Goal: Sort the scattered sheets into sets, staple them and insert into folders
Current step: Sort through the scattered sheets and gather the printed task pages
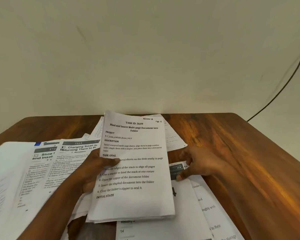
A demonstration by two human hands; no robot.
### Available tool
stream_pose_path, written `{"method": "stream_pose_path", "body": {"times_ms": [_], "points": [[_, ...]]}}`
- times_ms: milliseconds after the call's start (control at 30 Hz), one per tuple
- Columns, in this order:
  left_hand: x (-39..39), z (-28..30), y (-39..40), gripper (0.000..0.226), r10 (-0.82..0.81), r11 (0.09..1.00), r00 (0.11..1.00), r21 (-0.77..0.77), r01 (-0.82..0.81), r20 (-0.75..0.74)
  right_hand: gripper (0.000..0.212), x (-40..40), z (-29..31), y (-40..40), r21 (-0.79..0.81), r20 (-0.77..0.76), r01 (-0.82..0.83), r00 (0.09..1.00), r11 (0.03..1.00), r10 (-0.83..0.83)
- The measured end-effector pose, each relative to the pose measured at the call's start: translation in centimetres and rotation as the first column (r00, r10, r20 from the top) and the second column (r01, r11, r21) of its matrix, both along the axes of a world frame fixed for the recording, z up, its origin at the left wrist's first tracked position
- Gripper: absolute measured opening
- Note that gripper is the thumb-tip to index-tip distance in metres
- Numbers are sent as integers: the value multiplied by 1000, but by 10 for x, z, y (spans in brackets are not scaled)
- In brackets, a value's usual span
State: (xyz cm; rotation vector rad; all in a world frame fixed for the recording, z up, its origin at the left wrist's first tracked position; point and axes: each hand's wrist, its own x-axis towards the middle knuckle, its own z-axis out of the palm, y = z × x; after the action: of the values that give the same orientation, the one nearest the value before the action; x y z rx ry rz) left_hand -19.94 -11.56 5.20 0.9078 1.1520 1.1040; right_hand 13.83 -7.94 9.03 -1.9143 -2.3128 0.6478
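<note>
At the far left, a spread of loose printed sheets [16, 179] lies on the wooden tabletop [232, 153], overlapping one another; two of them show partial headings, "Shoe… and Insol…" [42, 155] and "Charging Small…" [80, 148]. To the right of these, the left hand [92, 168] holds a stack of sheets [133, 170] by its left edge: the thumb lies across the top page near the words "TASK GOAL", and the fingers [87, 187] are curled under the stack, clamped on it. The stack is raised and tilted toward the camera, roughly at the centre of the tabletop, above other papers. Its top page reads "TASK ID: 3649, Bind and Insert Multi-page Document into Folder", followed by numbered steps. Behind the stack, handwritten sheets [173, 137] lie flat near the back edge of the tabletop. To the right of the stack, the right hand [196, 163] reaches down to a sheet with a dark header band [176, 169] marked "#14"; its thumb and fingertips touch that sheet's upper edge, though the motion blur prevents telling whether they pinch it. More printed sheets [206, 205] fan out below that hand toward the near right. A dark cable [284, 84] runs down the pale wall [145, 49] at the far right.
</note>
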Motion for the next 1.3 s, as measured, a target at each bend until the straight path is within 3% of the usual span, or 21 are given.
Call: {"method": "stream_pose_path", "body": {"times_ms": [167, 367, 467, 567, 667, 733, 867, 1000, 1067, 1167, 1233, 1300], "points": [[-2, -1, 0, 42, 11, 1000, 1000, -6, -11, -29, 48, -17, -15, 0, 45, -82, -3, 997, 999, 7], [-6, 0, 2, 42, 45, 999, 998, 16, -44, -40, 18, -11, -19, 5, 106, -388, 215, 908, 971, -159], [-7, 2, 1, 34, 66, 998, 998, 24, -65, -20, 9, -1, -23, 11, 109, -601, 385, 760, 917, -248], [-14, 3, 2, 40, 73, 997, 997, 32, -73, -12, 8, 5, -26, 16, 3, -782, 488, 545, 873, -303], [-20, 4, 2, 50, 91, 995, 996, 29, -90, -8, 13, 0, -27, 17, -165, -863, 489, 350, 857, -365], [-23, 4, 1, 52, 87, 996, 996, 23, -87, -20, 14, -9, -30, 17, -236, -883, 422, 283, 875, -374], [-24, 1, 1, 48, 46, 999, 998, 10, -46, -37, 24, -25, -33, 16, -197, -893, 256, 351, 946, -281], [-24, -3, 2, 60, 2, 1000, 999, -3, -2, -38, 28, -17, -28, 15, -176, -873, 275, 401, 945, -279], [-25, -4, 3, 55, -1, 1000, 999, -7, 0, -46, 28, -3, -24, 16, -83, -784, 330, 562, 940, -266], [-25, -5, 4, 46, 3, 1000, 999, 1, -3, -43, 36, 19, -17, 19, 90, -442, 257, 876, 962, -192], [-25, -5, 4, 47, -2, 1000, 999, 1, 2, -34, 52, 28, -12, 20, 64, -218, 158, 966, 985, -141], [-27, -5, 4, 43, -4, 1000, 999, 3, 4, -32, 61, 28, -11, 19, -23, -163, 112, 980, 993, -114]]}}
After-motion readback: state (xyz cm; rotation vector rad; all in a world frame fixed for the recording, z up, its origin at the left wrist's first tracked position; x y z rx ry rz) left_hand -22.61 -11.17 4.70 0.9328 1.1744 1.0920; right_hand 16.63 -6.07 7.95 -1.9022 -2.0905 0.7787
